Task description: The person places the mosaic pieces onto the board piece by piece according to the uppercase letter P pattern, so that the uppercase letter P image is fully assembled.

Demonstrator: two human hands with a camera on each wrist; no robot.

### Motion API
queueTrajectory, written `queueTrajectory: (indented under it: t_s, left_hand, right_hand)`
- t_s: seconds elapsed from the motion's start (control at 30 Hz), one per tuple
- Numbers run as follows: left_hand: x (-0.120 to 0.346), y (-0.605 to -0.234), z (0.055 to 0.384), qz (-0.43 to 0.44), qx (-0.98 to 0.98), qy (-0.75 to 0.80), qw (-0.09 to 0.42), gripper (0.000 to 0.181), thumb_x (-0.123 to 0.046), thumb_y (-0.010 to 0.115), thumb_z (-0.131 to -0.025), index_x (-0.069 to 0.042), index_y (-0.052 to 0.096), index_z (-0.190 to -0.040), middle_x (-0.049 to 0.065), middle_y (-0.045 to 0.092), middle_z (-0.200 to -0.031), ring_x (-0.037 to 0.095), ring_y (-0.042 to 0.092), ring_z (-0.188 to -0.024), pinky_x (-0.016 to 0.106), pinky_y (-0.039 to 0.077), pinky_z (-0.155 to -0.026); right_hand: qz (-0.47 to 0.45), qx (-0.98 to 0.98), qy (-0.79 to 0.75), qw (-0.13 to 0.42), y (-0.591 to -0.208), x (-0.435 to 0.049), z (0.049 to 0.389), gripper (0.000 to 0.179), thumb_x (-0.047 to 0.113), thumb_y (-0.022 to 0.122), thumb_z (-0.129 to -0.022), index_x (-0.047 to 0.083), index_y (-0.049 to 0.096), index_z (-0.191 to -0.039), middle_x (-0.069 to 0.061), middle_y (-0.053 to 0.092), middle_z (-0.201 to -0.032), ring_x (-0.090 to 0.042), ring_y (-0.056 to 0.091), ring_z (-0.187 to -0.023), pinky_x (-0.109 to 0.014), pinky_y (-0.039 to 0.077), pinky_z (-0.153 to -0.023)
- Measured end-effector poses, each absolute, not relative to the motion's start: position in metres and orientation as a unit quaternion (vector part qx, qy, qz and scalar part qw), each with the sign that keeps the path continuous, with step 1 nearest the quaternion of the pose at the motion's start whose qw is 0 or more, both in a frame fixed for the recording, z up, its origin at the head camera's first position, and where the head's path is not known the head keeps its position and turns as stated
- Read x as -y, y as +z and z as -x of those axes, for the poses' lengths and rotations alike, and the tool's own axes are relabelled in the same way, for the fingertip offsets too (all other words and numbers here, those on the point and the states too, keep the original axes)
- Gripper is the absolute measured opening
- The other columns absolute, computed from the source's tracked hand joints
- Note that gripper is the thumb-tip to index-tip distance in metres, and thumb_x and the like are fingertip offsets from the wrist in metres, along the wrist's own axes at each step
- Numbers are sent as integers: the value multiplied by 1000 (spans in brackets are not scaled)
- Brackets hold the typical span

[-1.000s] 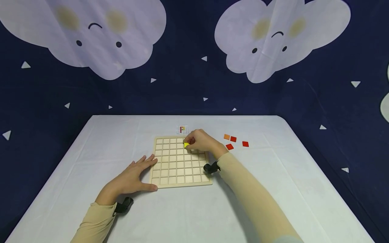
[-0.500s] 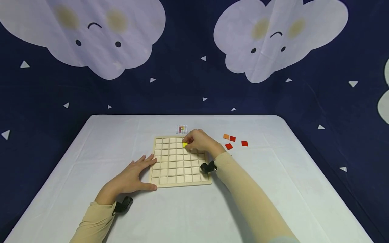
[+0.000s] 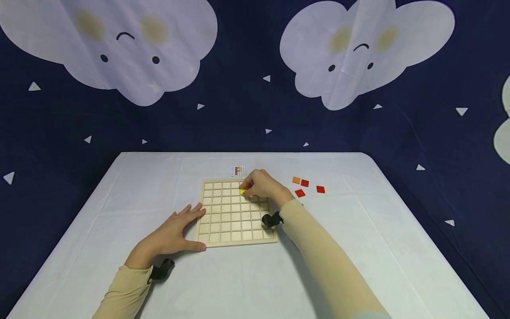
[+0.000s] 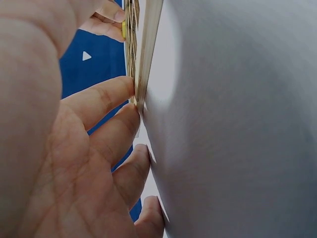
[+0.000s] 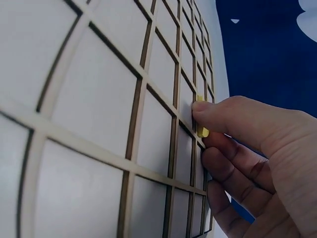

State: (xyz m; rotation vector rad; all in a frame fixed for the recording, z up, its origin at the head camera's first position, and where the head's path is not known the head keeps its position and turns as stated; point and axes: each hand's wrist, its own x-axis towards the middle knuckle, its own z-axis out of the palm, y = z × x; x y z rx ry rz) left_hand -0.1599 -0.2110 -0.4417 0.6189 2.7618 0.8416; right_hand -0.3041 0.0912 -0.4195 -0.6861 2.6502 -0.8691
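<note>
A square wooden grid board (image 3: 226, 216) lies on the white table. My right hand (image 3: 264, 184) pinches a yellow square tile (image 3: 242, 191) over the board's upper part. In the right wrist view the thumb presses one side of the yellow tile (image 5: 203, 132), which stands at a slant against a cell, and the other fingertips lie close to the grid. Whether it is seated in the cell I cannot tell. With fingers spread, my left hand (image 3: 170, 232) rests at the board's left side, thumb by the near corner. The left wrist view shows fingertips touching the board's edge (image 4: 148, 57).
Right of the board lie an orange tile (image 3: 296, 180) and red tiles (image 3: 304, 183), one of them close to the right sleeve. A small printed grid card (image 3: 238, 170) with a coloured pattern lies behind the board. A dark blue cloud-print cloth (image 3: 239, 119) hangs beyond the table.
</note>
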Motion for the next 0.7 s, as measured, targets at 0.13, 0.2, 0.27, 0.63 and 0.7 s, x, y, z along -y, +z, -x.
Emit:
queueTrajectory:
  t_s: [0.13, 0.2, 0.27, 0.63, 0.7]
  left_hand:
    - [211, -443, 161, -208, -933, 281, 92, 109, -54, 94, -77, -6, 47, -162, 18, 33, -175, 55, 22, -162, 83, 15, -124]
    - [211, -443, 161, -208, -933, 279, 91, 109, -54, 94, -77, -6, 47, -162, 18, 33, -175, 55, 22, -162, 83, 15, -124]
    - [211, -444, 161, -209, -933, 279, 90, 109, -55, 94, -77, -6, 47, -162, 17, 33, -175, 55, 22, -162, 83, 16, -124]
    - [211, -443, 161, -207, -931, 285, 92, 109, -54, 94, -76, -6, 47, -161, 18, 33, -175, 54, 21, -162, 83, 15, -124]
    - [210, -443, 161, -207, -931, 285, 92, 109, -54, 94, -76, -6, 48, -161, 18, 33, -175, 54, 21, -162, 83, 15, -125]
  right_hand:
    - [226, -915, -307, 135, -420, -91, 304, 22, 11, 87, -90, 9, 85, -112, -4, 84, -108, -11, 71, -87, -23, 60, -81]
    - [222, -914, -310, 137, -419, -91, 304, 22, 11, 88, -89, 9, 85, -111, -5, 83, -109, -11, 71, -87, -23, 61, -80]
    - [217, -914, -312, 139, -419, -91, 304, 23, 11, 88, -90, 10, 85, -112, -5, 83, -109, -11, 71, -88, -23, 60, -81]
    - [207, -922, -288, 156, -414, -85, 303, 23, 10, 84, -93, 11, 85, -116, -4, 83, -118, -21, 73, -115, -32, 61, -98]
    - [202, -924, -285, 157, -413, -85, 302, 22, 10, 84, -93, 11, 85, -115, -4, 82, -119, -22, 73, -117, -34, 62, -100]
